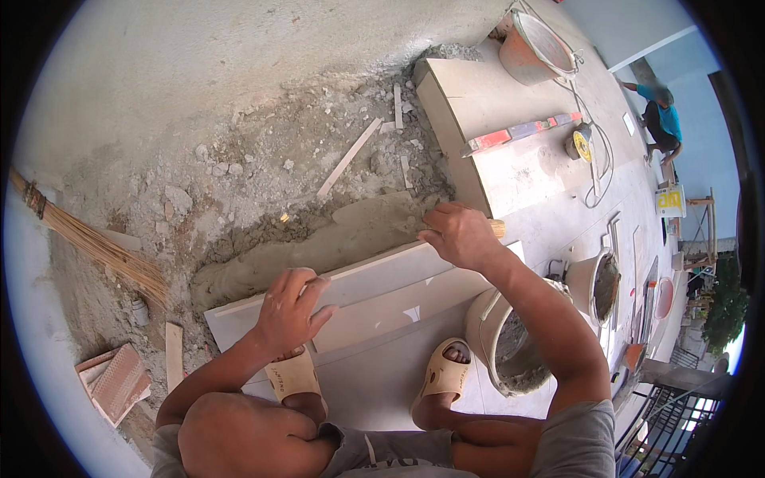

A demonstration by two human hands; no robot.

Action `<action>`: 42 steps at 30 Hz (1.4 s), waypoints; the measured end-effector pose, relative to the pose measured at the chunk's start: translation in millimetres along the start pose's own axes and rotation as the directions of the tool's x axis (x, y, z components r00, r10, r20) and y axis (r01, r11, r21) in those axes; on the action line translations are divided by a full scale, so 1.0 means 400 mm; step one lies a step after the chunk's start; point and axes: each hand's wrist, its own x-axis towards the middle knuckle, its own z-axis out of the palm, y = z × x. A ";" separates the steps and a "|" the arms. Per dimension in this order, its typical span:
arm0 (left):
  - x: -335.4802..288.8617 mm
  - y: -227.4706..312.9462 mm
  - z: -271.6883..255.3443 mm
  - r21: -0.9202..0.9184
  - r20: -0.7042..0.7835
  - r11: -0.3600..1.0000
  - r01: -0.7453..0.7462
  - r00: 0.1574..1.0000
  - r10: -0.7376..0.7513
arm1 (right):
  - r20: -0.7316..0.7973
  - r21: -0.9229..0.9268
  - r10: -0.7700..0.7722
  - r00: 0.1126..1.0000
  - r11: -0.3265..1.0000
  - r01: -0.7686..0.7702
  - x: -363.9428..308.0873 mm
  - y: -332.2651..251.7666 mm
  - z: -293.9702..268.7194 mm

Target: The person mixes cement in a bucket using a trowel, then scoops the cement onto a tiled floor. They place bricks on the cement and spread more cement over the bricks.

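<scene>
A long strip of tile [362, 284] runs along the front of a bed of wet grey mortar [319, 248]. My left hand [291, 309] is at the strip's upper edge, its fingers loosely apart and nothing held. Farther right, my right hand [464, 236] is closed on a wooden-handled tool [499, 229]; the handle's end shows beyond the hand, while its working end is hidden or blends with the mortar. A second beige strip [382, 314] lies just in front, close to my sandalled feet.
A bucket of mortar [488, 319] stands right of my feet, another bucket [594, 279] beyond. On the tiled step lie a red level [522, 131] and an angle grinder [579, 143], near an orange bucket [532, 52]. A straw broom [100, 243] leans left. A person [661, 119] crouches far right.
</scene>
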 end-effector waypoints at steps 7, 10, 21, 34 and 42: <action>0.042 -0.024 0.030 0.123 0.194 0.988 0.088 0.975 -0.111 | 0.256 0.609 0.404 0.879 0.639 -0.471 -0.151 -0.040 -0.225; 0.052 -0.023 0.028 0.122 0.273 0.982 0.143 0.946 -0.171 | 0.267 0.669 0.522 0.810 0.505 -0.546 -0.288 -0.024 -0.299; 0.115 0.004 -0.167 -0.055 0.512 0.772 0.633 0.681 -0.523 | -0.153 0.906 0.897 0.414 0.294 -0.303 -0.755 0.038 -0.362; 0.740 -0.241 -0.023 -0.173 0.324 0.767 0.618 0.771 -0.548 | -0.051 0.975 0.954 0.294 0.111 -0.193 -0.825 0.075 -0.253; 0.877 -0.363 0.233 -0.168 0.316 0.743 0.648 0.749 -0.582 | 0.036 0.952 0.987 0.155 0.013 -0.306 -0.907 0.080 -0.220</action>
